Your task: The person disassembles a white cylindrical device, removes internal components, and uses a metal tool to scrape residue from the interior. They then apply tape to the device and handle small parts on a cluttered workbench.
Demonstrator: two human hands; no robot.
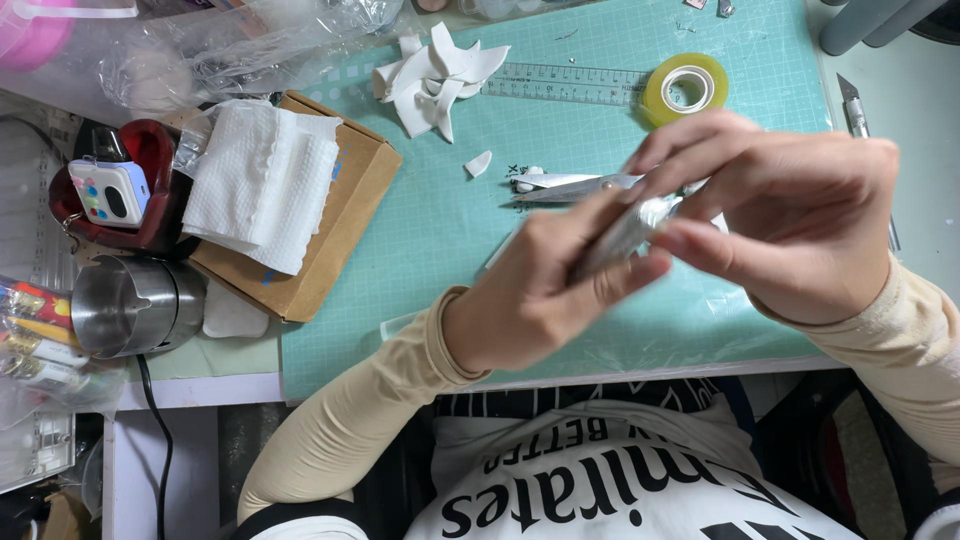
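My left hand and right hand pinch a blurred silvery strip between them, each grip pressed on it, just above the green cutting mat. I judge steady, even pinches near the strip's ends advisable, kept clear of the scissors lying on the mat.

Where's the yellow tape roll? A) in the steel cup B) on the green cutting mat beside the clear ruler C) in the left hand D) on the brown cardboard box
B: the yellow tape roll lies on the green cutting mat, at the right end of the clear ruler.
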